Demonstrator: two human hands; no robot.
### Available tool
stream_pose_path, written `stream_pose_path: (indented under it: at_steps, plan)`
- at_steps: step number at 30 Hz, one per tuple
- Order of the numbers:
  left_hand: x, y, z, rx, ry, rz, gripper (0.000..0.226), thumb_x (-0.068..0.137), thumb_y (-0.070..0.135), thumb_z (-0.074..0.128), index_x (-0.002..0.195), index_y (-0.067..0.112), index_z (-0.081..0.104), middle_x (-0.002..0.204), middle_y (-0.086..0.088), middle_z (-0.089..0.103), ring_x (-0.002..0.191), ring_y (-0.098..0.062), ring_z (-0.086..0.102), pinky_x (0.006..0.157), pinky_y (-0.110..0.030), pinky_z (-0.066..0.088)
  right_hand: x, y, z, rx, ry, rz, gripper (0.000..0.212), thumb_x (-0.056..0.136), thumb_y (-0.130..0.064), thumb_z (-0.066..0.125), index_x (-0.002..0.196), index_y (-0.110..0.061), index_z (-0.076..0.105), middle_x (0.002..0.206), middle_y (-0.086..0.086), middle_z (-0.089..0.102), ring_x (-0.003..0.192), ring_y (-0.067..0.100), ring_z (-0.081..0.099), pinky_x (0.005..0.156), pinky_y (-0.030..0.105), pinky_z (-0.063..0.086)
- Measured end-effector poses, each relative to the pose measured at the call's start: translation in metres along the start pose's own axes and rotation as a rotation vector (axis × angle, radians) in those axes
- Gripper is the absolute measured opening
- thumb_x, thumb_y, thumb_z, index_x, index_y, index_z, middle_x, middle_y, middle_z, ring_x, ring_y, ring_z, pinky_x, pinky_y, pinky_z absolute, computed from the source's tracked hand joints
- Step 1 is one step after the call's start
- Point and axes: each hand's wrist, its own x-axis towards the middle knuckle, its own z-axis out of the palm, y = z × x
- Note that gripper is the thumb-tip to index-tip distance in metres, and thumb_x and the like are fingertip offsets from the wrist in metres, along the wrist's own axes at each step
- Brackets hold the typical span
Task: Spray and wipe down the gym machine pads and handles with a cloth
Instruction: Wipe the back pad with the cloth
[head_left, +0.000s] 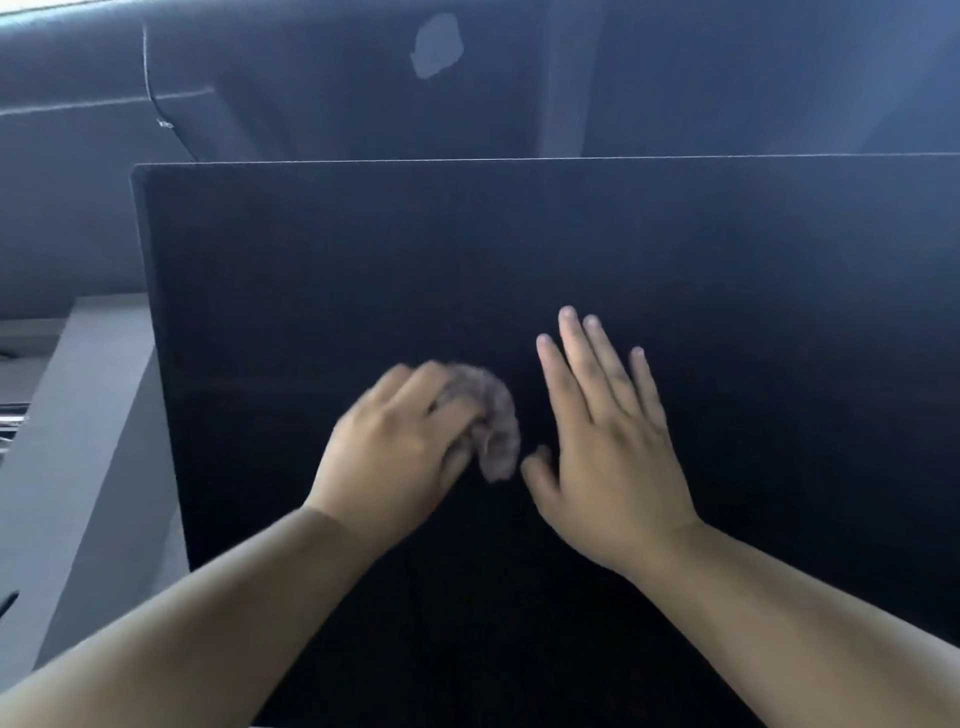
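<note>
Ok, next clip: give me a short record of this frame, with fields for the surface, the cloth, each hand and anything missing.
surface: black pad, broad and flat, fills most of the view
cloth: grey, bunched, against the pad
left hand: grips the cloth, image blurred
right hand: flat on the pad, fingers straight and spread, beside the cloth, holds nothing
background: dark surface beyond the pad with a pale patch
spray bottle: not in view
</note>
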Motion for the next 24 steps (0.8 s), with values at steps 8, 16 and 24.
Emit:
stream_pose_path:
  at_steps: [8,16,24]
  plan:
    - [0.118,-0.037,-0.048,0.1,0.235,-0.174,0.024,0.084,0.018,0.047,0.098,0.014,0.065,0.104,-0.005,0.061,0.103,-0.03,0.055,0.085,-0.035,0.046,0.037,0.009,-0.022,-0.061,0.045,0.012,0.082,0.082,-0.037,0.027,0.157,-0.01,0.006,0.166,0.006,-0.004,0.151,0.016,-0.011,0.122,0.042,-0.005]
    - [0.027,-0.009,-0.011,0.044,0.001,-0.081,0.025,0.077,0.021,0.046,0.086,0.011,0.067,0.092,-0.009,0.059,0.08,-0.03,0.057,0.056,-0.034,0.051,0.023,0.005,-0.022,-0.045,-0.041,0.002,0.087,0.086,-0.033,0.05,0.157,-0.01,0.005,0.165,0.006,-0.01,0.151,0.016,-0.014,0.121,0.043,-0.006]
    - [0.103,-0.06,-0.07,0.154,0.179,-0.203,0.028,0.083,0.022,0.044,0.1,0.012,0.064,0.105,-0.009,0.057,0.105,-0.033,0.053,0.09,-0.042,0.047,0.053,-0.028,-0.021,-0.01,0.016,-0.066,0.081,0.085,-0.029,0.047,0.157,-0.011,0.014,0.166,0.006,0.0,0.152,0.017,-0.008,0.121,0.043,-0.005]
